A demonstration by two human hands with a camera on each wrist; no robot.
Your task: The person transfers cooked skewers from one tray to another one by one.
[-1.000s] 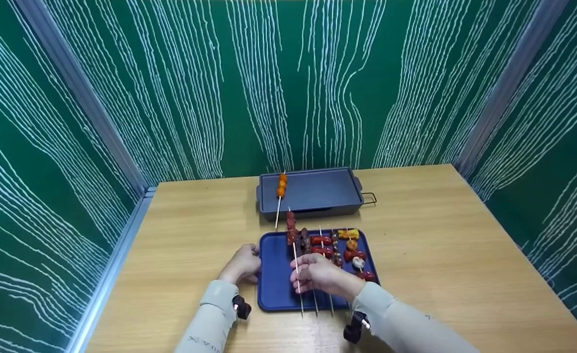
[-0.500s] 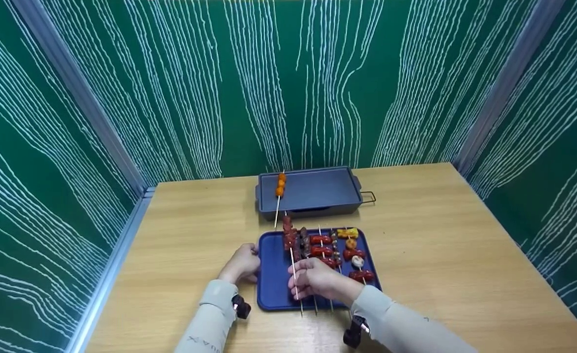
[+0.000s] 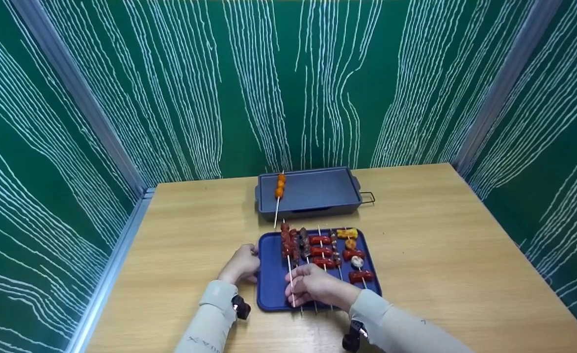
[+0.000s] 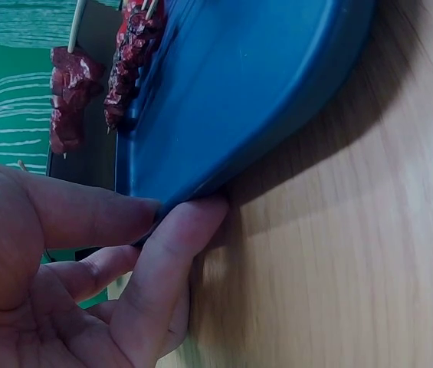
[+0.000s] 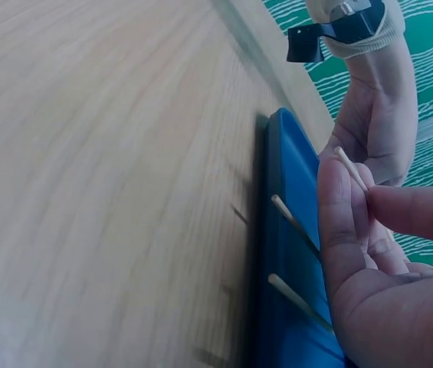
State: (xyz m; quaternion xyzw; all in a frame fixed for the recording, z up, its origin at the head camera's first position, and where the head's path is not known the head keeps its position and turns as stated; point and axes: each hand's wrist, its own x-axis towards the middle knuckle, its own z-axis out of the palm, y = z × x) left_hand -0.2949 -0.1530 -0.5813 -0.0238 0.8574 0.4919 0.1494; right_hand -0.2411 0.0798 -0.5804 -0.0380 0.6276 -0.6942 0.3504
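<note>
My left hand (image 3: 242,264) pinches the left rim of the blue tray (image 4: 262,84), thumb and fingers on either side of the edge. My right hand (image 3: 313,283) holds the bare stick end of a meat skewer (image 3: 286,240) between thumb and fingers. In the left wrist view the red meat chunks of that held skewer (image 4: 70,100) hang apart from another meat skewer (image 4: 132,57) lying on the tray. To the right on the tray lie a dark meat skewer (image 3: 304,243), a red sausage skewer (image 3: 322,251), a thin skewer (image 3: 335,247) and a mixed skewer (image 3: 357,262).
Behind the tray stands a dark grey grill pan (image 3: 323,191) with a wire handle (image 3: 369,197) at its right. An orange ball skewer (image 3: 280,186) lies across its left side, stick overhanging the front. Wooden tabletop (image 3: 445,245) surrounds both; green patterned panels (image 3: 308,98) rise behind.
My right hand has drawn the meat skewer a little left and towards me, its tip moving back from the grill pan to over the tray. My left hand stays at the rim.
</note>
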